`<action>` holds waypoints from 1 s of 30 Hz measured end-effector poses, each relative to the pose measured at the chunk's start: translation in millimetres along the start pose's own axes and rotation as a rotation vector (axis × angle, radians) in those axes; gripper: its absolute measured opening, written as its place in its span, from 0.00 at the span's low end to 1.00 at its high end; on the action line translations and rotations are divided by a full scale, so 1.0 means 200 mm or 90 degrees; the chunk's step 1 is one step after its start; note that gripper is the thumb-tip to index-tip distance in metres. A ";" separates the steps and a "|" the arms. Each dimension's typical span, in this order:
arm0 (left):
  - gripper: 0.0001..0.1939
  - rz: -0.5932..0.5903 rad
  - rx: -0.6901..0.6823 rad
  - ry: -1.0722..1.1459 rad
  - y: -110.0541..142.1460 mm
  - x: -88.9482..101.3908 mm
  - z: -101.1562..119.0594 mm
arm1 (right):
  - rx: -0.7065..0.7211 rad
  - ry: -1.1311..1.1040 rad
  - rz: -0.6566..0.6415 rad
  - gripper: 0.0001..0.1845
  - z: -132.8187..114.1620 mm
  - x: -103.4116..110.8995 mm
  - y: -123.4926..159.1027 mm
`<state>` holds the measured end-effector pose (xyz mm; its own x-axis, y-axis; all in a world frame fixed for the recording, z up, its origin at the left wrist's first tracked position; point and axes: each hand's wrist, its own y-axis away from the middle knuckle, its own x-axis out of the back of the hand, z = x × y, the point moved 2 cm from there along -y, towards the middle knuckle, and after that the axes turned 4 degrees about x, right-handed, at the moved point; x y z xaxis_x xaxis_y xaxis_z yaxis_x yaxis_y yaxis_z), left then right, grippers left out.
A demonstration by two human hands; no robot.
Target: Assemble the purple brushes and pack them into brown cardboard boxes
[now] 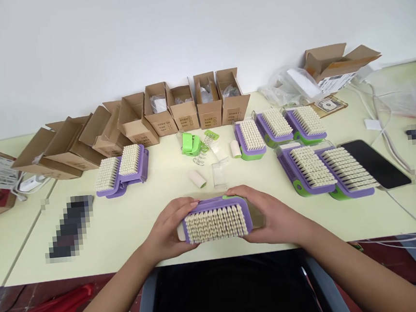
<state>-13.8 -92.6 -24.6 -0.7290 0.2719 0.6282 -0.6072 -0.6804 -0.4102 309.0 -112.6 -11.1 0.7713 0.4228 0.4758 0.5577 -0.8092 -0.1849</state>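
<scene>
**Between both hands, a purple bristle brush**

Beyond the near edge of the table (103,247), the purple bristle brush (217,220) sits level with the person's fingers, its rows of cream tufts turned toward the viewer. The left hand (169,230) grasps its left end, digits along the far and near sides; the right hand (269,216) grasps its right end the same way, around a see-through part. So the brush lies directly between the two palms, touching both; whether it also rests on the tabletop cannot be told.

It looks light, with a stiff, smooth plastic shell that could be a little slippery and tufts that probably give or bend under pressure. The shell's ends and long sides seem the best hold; the clear part looks more fragile and deserves a gentler grip.

Just beyond the brush lies a pale cylinder (197,179), with a green plastic piece (191,144) farther off. Two similar brushes (130,160) stand to its left, five more (313,166) to its right, and open cardboard boxes (209,114) line up behind.
</scene>
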 end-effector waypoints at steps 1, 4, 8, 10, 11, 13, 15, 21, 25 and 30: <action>0.45 -0.003 -0.049 -0.053 0.01 0.01 0.01 | 0.060 0.071 0.009 0.49 0.01 0.00 0.01; 0.44 -0.015 -0.114 -0.156 0.03 0.04 0.00 | 0.204 0.191 0.039 0.52 0.05 -0.02 0.03; 0.41 -0.005 -0.119 -0.180 0.07 0.05 -0.04 | 0.230 0.196 0.088 0.57 0.09 -0.05 0.04; 0.42 0.011 -0.117 -0.169 0.08 0.04 -0.06 | 0.211 0.193 0.097 0.57 0.10 -0.05 0.04; 0.43 0.014 -0.115 -0.162 0.08 0.04 -0.06 | 0.207 0.198 0.088 0.56 0.11 -0.05 0.04; 0.45 0.010 -0.117 -0.151 0.07 0.02 -0.07 | 0.208 0.218 0.068 0.52 0.11 -0.05 0.03; 0.46 0.006 -0.120 -0.139 0.06 0.02 -0.07 | 0.217 0.237 0.057 0.49 0.11 -0.05 0.03; 0.44 -0.012 -0.127 -0.119 0.04 0.01 -0.07 | 0.220 0.245 0.054 0.49 0.13 -0.05 0.01; 0.44 -0.021 -0.111 -0.113 0.04 0.01 -0.07 | 0.207 0.211 0.048 0.49 0.13 -0.06 0.01; 0.48 -0.023 -0.066 -0.043 0.01 0.01 -0.06 | 0.114 0.074 0.024 0.51 0.13 -0.08 0.00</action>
<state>-19.9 -86.2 -32.8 -0.6855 0.2458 0.6853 -0.6645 -0.5959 -0.4509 305.1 -108.5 -41.9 0.7576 0.3357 0.5598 0.5830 -0.7337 -0.3490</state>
